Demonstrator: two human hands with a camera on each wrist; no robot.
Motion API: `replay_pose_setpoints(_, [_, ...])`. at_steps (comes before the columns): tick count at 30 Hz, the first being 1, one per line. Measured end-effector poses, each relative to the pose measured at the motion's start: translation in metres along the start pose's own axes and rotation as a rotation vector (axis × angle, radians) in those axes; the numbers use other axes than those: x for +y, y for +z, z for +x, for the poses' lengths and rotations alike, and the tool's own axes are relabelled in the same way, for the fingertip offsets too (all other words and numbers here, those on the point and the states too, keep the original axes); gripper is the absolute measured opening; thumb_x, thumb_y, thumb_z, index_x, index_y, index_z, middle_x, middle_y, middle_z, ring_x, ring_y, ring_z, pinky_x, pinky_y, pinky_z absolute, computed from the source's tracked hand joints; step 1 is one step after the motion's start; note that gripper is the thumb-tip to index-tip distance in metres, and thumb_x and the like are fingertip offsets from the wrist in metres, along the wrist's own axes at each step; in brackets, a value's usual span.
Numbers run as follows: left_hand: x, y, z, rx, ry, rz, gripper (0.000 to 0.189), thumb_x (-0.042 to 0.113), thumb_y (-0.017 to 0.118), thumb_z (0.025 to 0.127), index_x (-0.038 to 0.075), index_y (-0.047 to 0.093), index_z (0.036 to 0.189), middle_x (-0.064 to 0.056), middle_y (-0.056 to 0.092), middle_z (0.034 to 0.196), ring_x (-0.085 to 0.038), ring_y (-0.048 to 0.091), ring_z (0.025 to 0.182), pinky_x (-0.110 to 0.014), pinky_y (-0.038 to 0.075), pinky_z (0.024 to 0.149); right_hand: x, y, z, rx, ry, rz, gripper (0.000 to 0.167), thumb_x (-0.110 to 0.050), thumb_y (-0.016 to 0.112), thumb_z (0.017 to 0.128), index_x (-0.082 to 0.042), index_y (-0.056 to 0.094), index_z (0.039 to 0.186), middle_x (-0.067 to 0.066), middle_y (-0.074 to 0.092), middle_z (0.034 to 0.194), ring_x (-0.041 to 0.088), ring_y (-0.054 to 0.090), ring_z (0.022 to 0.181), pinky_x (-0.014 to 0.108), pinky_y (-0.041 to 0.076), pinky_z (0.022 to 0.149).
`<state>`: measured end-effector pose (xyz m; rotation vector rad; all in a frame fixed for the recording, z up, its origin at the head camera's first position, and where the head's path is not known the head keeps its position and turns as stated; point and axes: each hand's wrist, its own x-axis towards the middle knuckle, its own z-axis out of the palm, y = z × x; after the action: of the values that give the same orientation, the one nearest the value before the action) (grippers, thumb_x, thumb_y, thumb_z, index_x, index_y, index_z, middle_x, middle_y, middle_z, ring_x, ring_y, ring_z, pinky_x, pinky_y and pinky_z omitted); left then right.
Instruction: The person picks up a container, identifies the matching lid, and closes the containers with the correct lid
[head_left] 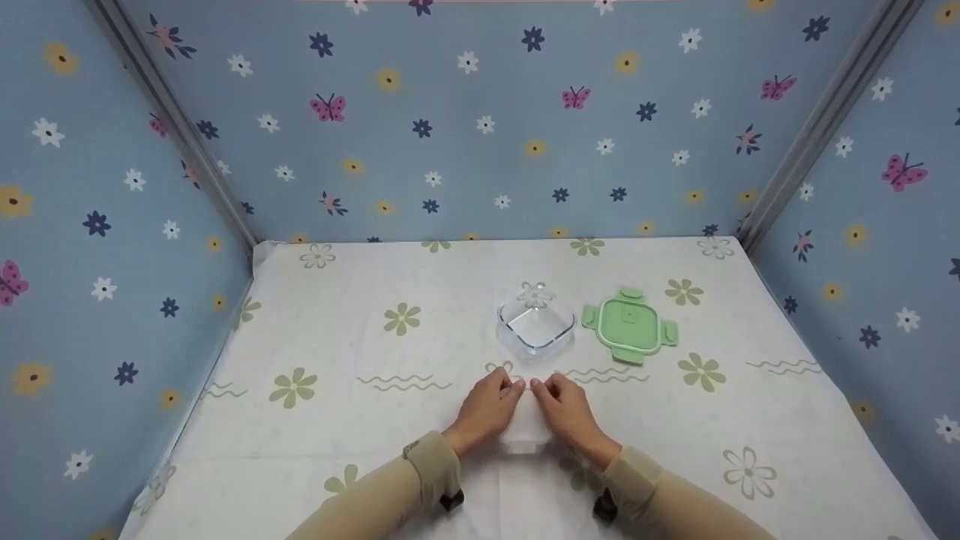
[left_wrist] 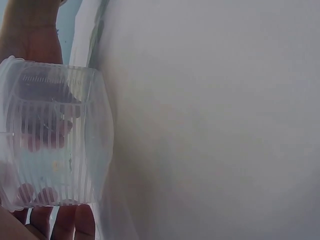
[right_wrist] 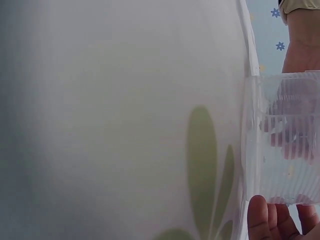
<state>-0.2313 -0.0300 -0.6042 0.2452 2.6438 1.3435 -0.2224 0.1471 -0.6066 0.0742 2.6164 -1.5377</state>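
Observation:
A clear, ribbed plastic box (head_left: 523, 439) with a pale lid is between the two hands, close over the cloth. On its left side, my left hand (head_left: 487, 406) grips it, thumb at the far edge of the top. The right hand (head_left: 571, 414) grips the opposite side, its thumb tip close to the left one. In the left wrist view the box (left_wrist: 55, 165) shows vertical ribs and a row of fine marks. Left fingers (left_wrist: 64, 222) curl under its side there. In the right wrist view, right fingers (right_wrist: 282, 222) curl at the wall of the box (right_wrist: 282, 180).
Beyond the hands stands a square glass container (head_left: 536, 330), without a lid. To its right lies a green snap lid (head_left: 630, 326) with its clips spread outward. A white flowered cloth (head_left: 315, 427) covers the table, and patterned blue walls (head_left: 480, 150) enclose three sides.

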Motion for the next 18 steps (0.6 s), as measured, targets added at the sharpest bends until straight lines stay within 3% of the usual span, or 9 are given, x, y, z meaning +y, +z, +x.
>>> replay_pose_setpoints(12, [-0.0034, -0.0004, -0.0015, 0.054, 0.06, -0.014, 0.03, 0.037, 0.058, 0.111, 0.012, 0.06, 0.095, 0.004, 0.049, 0.082, -0.014, 0.049, 0.076, -0.031, 0.041, 0.071, -0.0011, -0.0035, 0.0, -0.001, -0.058, -0.023, 0.03, -0.026, 0.063, 0.11, -0.009, 0.06, 0.086, -0.001, 0.05, 0.078, 0.015, 0.049, 0.073, 0.025, 0.04, 0.062])
replay_pose_setpoints(18, [-0.0025, -0.0045, -0.0041, 0.059, 0.071, -0.062, 0.026, 0.033, 0.057, 0.112, 0.011, 0.066, 0.102, -0.001, 0.064, 0.092, -0.016, 0.057, 0.084, -0.035, 0.05, 0.078, -0.0019, -0.0077, 0.0007, -0.018, -0.089, -0.03, 0.03, -0.027, 0.064, 0.11, -0.006, 0.065, 0.087, -0.001, 0.055, 0.077, 0.014, 0.051, 0.073, 0.026, 0.042, 0.063])
